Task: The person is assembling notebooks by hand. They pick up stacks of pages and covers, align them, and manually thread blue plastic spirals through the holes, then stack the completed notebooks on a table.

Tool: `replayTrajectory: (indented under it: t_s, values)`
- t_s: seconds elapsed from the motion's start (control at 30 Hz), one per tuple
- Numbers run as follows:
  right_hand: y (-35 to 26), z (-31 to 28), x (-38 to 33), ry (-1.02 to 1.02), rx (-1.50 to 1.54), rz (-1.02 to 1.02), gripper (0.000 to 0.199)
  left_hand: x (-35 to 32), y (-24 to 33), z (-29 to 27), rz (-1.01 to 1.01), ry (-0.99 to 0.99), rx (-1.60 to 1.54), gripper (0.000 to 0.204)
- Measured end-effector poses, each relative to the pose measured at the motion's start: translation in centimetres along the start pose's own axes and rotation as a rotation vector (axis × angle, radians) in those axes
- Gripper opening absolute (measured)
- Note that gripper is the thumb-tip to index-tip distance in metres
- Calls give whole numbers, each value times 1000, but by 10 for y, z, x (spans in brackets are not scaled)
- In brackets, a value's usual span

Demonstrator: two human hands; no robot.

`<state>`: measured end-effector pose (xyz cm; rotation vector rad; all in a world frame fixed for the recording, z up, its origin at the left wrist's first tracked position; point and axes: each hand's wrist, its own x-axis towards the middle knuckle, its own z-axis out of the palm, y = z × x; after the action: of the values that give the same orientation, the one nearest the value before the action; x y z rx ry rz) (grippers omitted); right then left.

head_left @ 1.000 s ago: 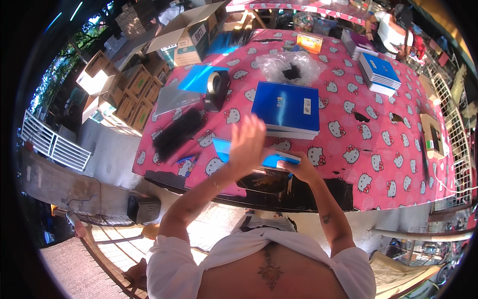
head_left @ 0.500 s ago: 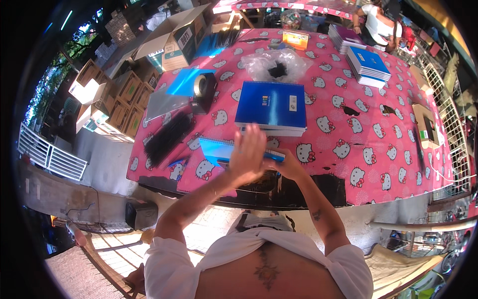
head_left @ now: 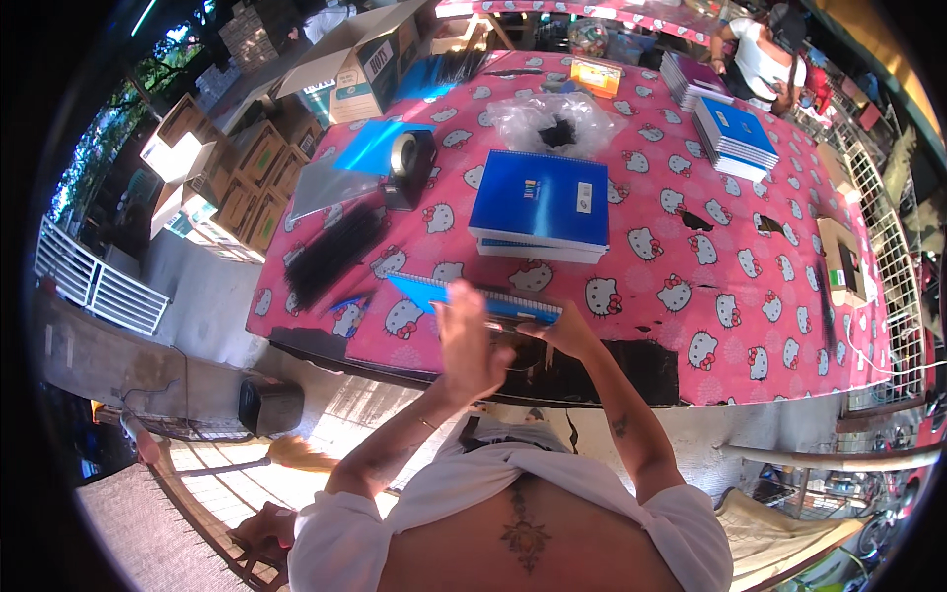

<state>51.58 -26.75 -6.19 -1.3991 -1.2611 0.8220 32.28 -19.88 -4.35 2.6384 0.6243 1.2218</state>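
A thin blue notebook (head_left: 419, 291) is tilted on edge above the near side of the table, its pale spiral binding along the top. My right hand (head_left: 569, 331) grips its right end, with the fingers partly hidden. My left hand (head_left: 470, 345) is at its near face, fingers stretched out and the palm flat; whether it touches the cover I cannot tell. Just beyond lies a stack of blue spiral notebooks (head_left: 538, 202), slightly uneven. To the left is a bundle of thin black strands (head_left: 335, 255), too fine to name surely.
A tape dispenser (head_left: 406, 173) stands beside blue sheets (head_left: 380, 148). Crumpled clear plastic (head_left: 513, 123) lies behind the stack. More notebooks (head_left: 735, 138) are piled far right, near another person (head_left: 764, 59). Cardboard boxes (head_left: 242, 187) stand left. The pink tablecloth (head_left: 641, 326) has torn patches.
My left hand has come down and toward me from over the notebook's binding to its near face. My right hand keeps its grip on the notebook. The view has shifted slightly.
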Motion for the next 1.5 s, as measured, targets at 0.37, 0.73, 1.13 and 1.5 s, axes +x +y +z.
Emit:
replayTrajectory:
  t_s: [0.37, 0.73, 1.13, 1.5]
  values:
    - [-30, 114, -128, 463, -359, 68, 44, -91, -243, -68, -478, -458, 498, 60]
    - [-32, 134, -10, 506, -1055, -225, 51, -47, -218, -106, -1003, -398, -1051, 48]
    - [-103, 112, 58, 439, -990, -304, 17, 17, -98, -120, -1213, -518, -1615, 38]
    - [-100, 106, 56, 418, -925, -326, 17, 33, -104, -116, -1043, -625, -993, 34]
